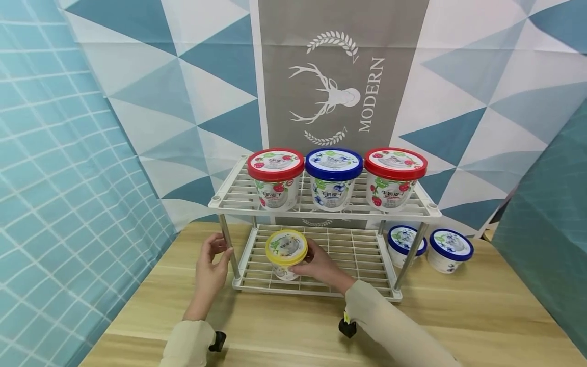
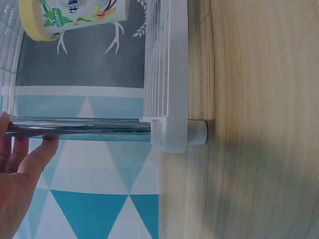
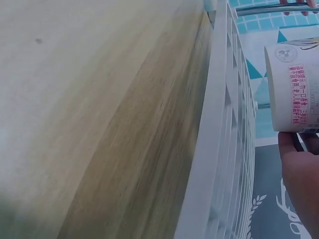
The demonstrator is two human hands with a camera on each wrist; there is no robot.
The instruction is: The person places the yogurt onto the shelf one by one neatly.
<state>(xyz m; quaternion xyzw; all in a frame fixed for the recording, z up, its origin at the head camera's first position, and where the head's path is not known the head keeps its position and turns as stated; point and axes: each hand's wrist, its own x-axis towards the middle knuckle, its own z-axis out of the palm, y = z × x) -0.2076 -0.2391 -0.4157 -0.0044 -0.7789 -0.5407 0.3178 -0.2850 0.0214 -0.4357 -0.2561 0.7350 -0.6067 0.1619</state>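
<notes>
My right hand [image 1: 323,265] grips a paper tub with a yellow lid [image 1: 286,248] from its right side. The wrist views show a narrow gap between the tub's base [image 3: 294,89] and the lower shelf [image 2: 167,74] of a white two-tier rack. At the rack's front left, my left hand [image 1: 213,262] holds the metal post [image 2: 99,128] between thumb and fingers. On the upper shelf [image 1: 293,213] stand a red-lidded tub [image 1: 276,178], a blue-lidded tub [image 1: 333,178] and another red-lidded tub [image 1: 395,178], side by side.
Two blue-lidded tubs, a nearer one [image 1: 450,250] and one partly behind the right post [image 1: 403,244], stand on the wooden table [image 1: 284,326] right of the rack. A patterned cloth [image 1: 220,97] hangs behind, and a blue checked surface [image 1: 69,204] rises at the left.
</notes>
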